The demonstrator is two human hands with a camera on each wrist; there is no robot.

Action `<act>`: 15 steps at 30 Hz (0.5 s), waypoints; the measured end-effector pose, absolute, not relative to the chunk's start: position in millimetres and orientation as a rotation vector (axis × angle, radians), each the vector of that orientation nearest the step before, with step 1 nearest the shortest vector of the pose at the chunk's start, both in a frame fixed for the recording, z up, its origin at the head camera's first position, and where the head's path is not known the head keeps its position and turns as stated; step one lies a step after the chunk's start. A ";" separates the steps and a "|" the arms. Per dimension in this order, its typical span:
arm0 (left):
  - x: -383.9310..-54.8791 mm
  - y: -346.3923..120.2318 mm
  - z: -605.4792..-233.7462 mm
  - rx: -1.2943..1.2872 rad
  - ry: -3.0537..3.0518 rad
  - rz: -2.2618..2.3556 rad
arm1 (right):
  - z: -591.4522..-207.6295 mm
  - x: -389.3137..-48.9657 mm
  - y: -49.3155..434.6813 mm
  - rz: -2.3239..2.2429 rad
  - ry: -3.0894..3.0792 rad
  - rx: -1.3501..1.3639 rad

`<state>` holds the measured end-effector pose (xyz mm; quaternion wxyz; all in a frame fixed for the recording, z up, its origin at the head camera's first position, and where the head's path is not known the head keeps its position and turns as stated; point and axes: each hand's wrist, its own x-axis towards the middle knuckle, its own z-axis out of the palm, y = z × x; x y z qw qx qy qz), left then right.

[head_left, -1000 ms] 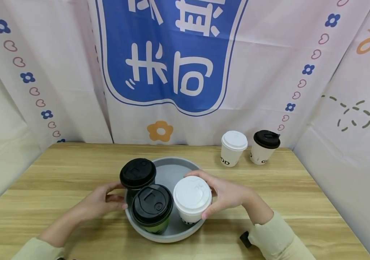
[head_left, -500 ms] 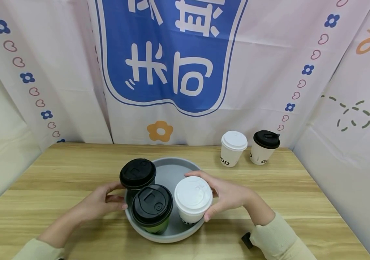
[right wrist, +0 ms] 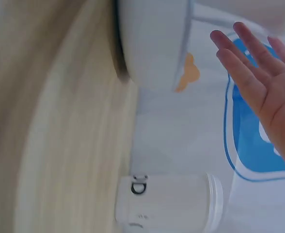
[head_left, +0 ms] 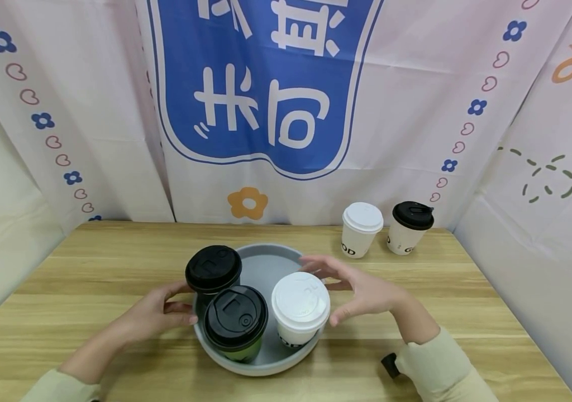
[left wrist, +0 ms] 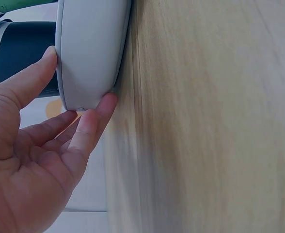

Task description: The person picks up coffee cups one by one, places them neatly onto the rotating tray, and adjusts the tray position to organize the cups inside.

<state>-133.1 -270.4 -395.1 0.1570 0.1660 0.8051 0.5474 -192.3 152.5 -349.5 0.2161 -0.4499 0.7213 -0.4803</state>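
A round grey tray bears three lidded paper cups. On its left side stand a dark cup with a black lid and a green cup with a black lid. The white cup with a white lid is upright on the right side. My left hand holds the tray's left edge, thumb at the rim and fingertips against the outer wall. My right hand hovers just right of the white cup, fingers spread and apart from it, as the right wrist view also shows.
Two more white paper cups stand at the back right of the wooden table, one with a white lid, one with a black lid. A printed cloth hangs behind the table.
My right hand has let go of the white cup and drawn back to the right, its fingers spreading. The cup shifted slightly right beforehand. My left hand and the tray have stayed put.
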 end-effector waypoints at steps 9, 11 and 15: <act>-133.4 -271.1 -395.6 0.471 2.318 1.554 | -337.9 -198.0 190.3 -1.411 2.122 -1.256; -133.2 -271.3 -396.0 0.473 2.317 1.553 | -334.8 -197.6 200.0 -1.410 2.194 -1.246; -133.2 -271.0 -396.1 0.478 2.311 1.553 | -331.6 -199.3 221.8 -1.409 2.326 -1.216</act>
